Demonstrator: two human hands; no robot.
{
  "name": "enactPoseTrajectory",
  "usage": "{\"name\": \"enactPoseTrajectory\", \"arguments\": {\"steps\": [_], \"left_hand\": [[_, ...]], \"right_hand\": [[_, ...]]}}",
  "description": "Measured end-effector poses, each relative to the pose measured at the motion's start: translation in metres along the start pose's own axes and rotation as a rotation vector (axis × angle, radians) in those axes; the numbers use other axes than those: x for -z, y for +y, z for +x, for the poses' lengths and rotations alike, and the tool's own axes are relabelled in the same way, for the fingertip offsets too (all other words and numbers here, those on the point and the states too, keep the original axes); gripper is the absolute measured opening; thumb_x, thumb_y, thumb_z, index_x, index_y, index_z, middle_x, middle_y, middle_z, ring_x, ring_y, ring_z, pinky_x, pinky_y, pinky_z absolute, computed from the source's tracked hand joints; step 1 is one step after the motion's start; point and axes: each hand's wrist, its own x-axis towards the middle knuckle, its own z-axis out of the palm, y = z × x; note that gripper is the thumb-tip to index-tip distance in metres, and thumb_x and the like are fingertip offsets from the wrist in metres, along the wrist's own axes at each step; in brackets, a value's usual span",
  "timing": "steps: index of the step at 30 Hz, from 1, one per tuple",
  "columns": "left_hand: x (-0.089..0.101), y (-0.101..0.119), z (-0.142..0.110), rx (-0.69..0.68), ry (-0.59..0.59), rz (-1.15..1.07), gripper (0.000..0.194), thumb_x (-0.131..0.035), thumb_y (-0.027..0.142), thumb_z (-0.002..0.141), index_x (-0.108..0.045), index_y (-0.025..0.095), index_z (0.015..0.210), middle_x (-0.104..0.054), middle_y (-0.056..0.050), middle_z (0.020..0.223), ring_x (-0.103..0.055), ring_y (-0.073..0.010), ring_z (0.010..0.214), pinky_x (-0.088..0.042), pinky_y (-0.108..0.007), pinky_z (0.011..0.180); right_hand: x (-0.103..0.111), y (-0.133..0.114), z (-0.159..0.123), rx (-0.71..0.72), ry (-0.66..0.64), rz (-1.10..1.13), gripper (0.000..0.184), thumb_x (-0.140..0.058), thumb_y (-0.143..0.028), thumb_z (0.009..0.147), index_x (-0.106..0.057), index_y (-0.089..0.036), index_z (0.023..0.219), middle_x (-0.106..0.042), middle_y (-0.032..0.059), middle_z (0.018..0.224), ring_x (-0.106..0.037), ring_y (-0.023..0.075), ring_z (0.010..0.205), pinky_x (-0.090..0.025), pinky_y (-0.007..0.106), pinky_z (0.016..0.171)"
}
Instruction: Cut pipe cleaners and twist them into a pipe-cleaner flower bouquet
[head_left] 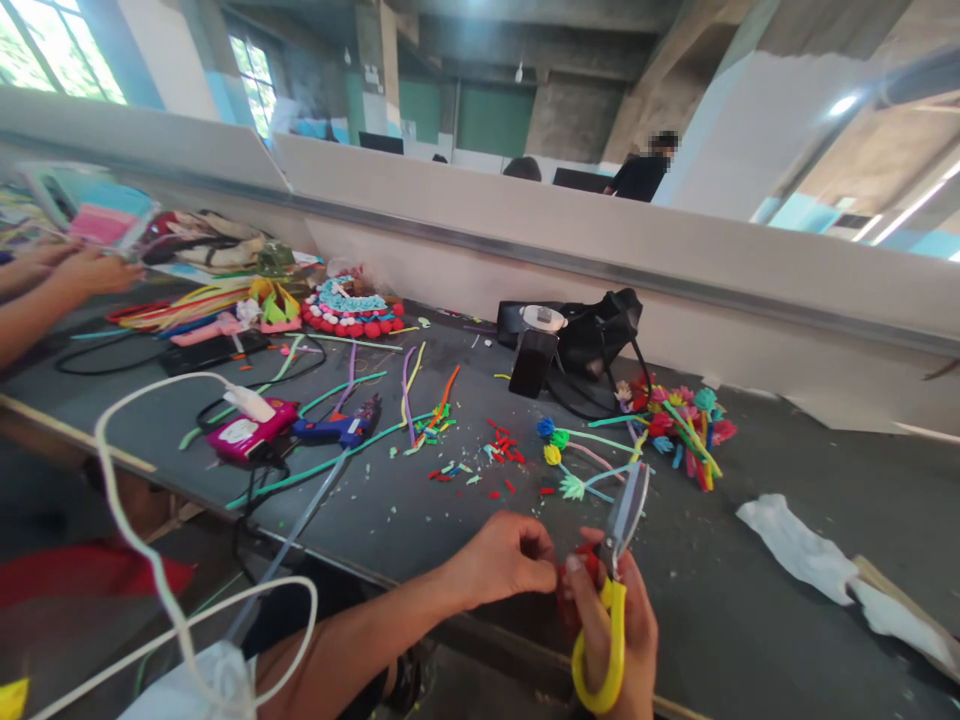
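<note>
Daylight glares nearly white through windows (56,45) at upper left; a small bright light (844,105) shines at upper right. The dark counter (750,590) looks dimmer, softly lit. Fine detail is smeared, edges stretch wide, and pixelation hides a distant person's head (664,143).

Flowers (574,487) obstruct the hands (636,625) ahead; rightward the table (712,600) is free.

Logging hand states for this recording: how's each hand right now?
Left hand: pinched closed; whether it holds anything cannot be told.
Right hand: closed, holding yellow-handled scissors and something red.
</note>
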Motion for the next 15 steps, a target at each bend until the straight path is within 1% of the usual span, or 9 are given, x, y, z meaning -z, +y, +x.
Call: {"name": "enactPoseTrajectory", "arguments": {"steps": [5, 7, 8, 9, 11, 13, 15], "left_hand": [[0.001, 0.005, -0.003, -0.008, -0.048, 0.04, 0.009, -0.063, 0.024, 0.064, -0.061, 0.016, 0.065, -0.05, 0.005, 0.058, -0.04, -0.0098, 0.055, -0.029, -0.022, 0.052], [0.001, 0.006, -0.005, -0.049, -0.059, 0.087, 0.008, -0.063, 0.024, 0.066, -0.06, 0.016, 0.066, -0.051, 0.005, 0.059, -0.041, -0.0102, 0.055, -0.03, -0.022, 0.053], [0.0, 0.006, -0.006, -0.103, -0.044, 0.14, 0.007, -0.063, 0.023, 0.067, -0.061, 0.016, 0.066, -0.053, 0.004, 0.06, -0.044, -0.0108, 0.056, -0.032, -0.023, 0.055], [0.0, 0.007, -0.007, -0.186, -0.012, 0.222, 0.007, -0.063, 0.023, 0.069, -0.061, 0.017, 0.068, -0.055, 0.003, 0.063, -0.047, -0.0119, 0.059, -0.034, -0.024, 0.059], [-0.002, 0.007, -0.009, -0.414, 0.067, 0.453, 0.003, -0.063, 0.02, 0.073, -0.063, 0.017, 0.072, -0.06, 0.0, 0.068, -0.052, -0.015, 0.067, -0.036, -0.028, 0.07], [-0.004, 0.008, -0.011, -0.637, 0.117, 0.689, 0.002, -0.062, 0.018, 0.076, -0.064, 0.019, 0.076, -0.062, -0.003, 0.072, -0.053, -0.0179, 0.072, -0.034, -0.032, 0.079], [-0.005, 0.008, -0.013, -0.765, 0.124, 0.814, 0.002, -0.063, 0.018, 0.077, -0.064, 0.019, 0.077, -0.062, -0.006, 0.073, -0.051, -0.0196, 0.072, -0.033, -0.035, 0.081]], "right_hand": [[-0.002, -0.005, -0.004, 0.061, 0.026, -0.061, 0.051, -0.07, -0.05, 0.078, -0.061, -0.018, 0.116, -0.057, -0.004, 0.066, -0.052, 0.0108, 0.045, -0.043, 0.02, 0.04], [-0.002, -0.005, -0.004, 0.068, 0.026, -0.071, 0.05, -0.069, -0.05, 0.078, -0.061, -0.018, 0.115, -0.059, -0.0031, 0.068, -0.053, 0.0114, 0.047, -0.045, 0.02, 0.042], [-0.002, -0.006, -0.004, 0.063, 0.027, -0.07, 0.051, -0.069, -0.051, 0.077, -0.061, -0.018, 0.114, -0.059, -0.0032, 0.069, -0.053, 0.0116, 0.046, -0.045, 0.021, 0.041], [-0.002, -0.006, -0.003, 0.06, 0.033, -0.075, 0.051, -0.068, -0.052, 0.077, -0.06, -0.018, 0.114, -0.059, -0.0034, 0.068, -0.053, 0.0117, 0.044, -0.044, 0.021, 0.04], [-0.001, -0.008, -0.001, 0.078, 0.065, -0.123, 0.05, -0.066, -0.053, 0.076, -0.06, -0.017, 0.111, -0.059, -0.0036, 0.065, -0.051, 0.0115, 0.04, -0.043, 0.022, 0.037], [0.0, -0.01, 0.001, 0.154, 0.104, -0.222, 0.045, -0.064, -0.05, 0.077, -0.062, -0.017, 0.107, -0.062, -0.0019, 0.066, -0.054, 0.013, 0.042, -0.045, 0.023, 0.04], [0.001, -0.011, 0.003, 0.273, 0.146, -0.325, 0.039, -0.063, -0.047, 0.077, -0.066, -0.017, 0.102, -0.066, 0.0009, 0.07, -0.061, 0.0158, 0.051, -0.049, 0.024, 0.046]]}}
